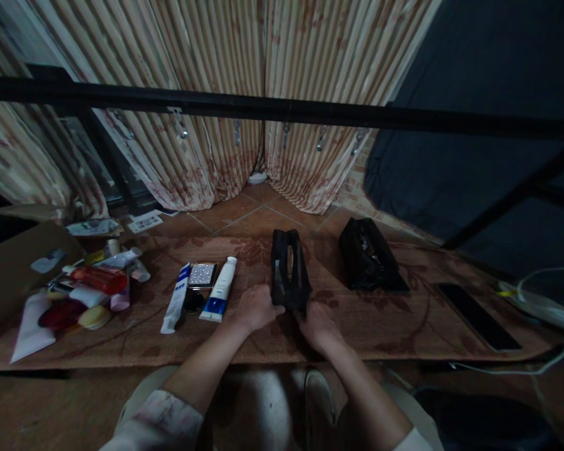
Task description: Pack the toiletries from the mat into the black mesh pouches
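A small black mesh pouch [290, 269] stands at the middle of the cloth-covered bench, its top gaping. My left hand [258, 307] grips its near left corner, with the fingers closed along that side. At the near right corner, my right hand [320, 324] pinches the same pouch. To the left of my hands lie a white and blue tube [220, 291], a glittery square compact [202, 275], a small black round item [194, 302] and another white tube with blue print [175, 300]. A second black pouch [366, 255], with things inside, sits to the right.
Several bottles, tubes and jars are heaped at the left, among them a red bottle [101, 279], beside a cardboard box [28, 263]. A phone [477, 316] and a white cable [507, 371] lie at the right. A dark metal bar [282, 108] crosses in front of the curtains [216, 56].
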The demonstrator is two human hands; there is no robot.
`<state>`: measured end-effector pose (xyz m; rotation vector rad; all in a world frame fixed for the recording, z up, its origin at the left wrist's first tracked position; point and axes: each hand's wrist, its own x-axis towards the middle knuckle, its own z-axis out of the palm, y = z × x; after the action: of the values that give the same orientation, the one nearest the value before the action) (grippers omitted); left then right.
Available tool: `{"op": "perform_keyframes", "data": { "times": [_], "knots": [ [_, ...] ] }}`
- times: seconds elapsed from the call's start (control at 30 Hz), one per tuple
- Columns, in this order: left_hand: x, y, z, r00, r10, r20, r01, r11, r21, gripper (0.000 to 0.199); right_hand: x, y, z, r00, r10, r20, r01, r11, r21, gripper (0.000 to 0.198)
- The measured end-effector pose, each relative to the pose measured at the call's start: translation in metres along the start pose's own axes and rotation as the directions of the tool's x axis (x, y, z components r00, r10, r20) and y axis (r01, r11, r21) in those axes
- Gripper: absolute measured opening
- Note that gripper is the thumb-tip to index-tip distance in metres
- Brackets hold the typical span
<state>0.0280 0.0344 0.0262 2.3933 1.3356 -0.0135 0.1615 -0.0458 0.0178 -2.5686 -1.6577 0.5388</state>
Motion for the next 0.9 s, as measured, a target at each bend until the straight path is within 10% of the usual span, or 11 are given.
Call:
{"op": "perform_keyframes", "data": {
  "times": [0.63,0.9],
  "knots": [
    [-0.002,-0.015,0.005,0.995,0.003,0.098,-0.007,0.999,0.042,0.024,0.001,0.013,-0.003,1.0,0.02,0.019,-0.02,0.999,0.034,0.029],
    [-0.004,-0.007,0.014,0.997,-0.074,0.009,0.071,0.98,0.185,0.054,0.0,0.002,0.002,0.998,0.046,0.042,-0.048,0.998,0.041,0.042]
  ]
}}
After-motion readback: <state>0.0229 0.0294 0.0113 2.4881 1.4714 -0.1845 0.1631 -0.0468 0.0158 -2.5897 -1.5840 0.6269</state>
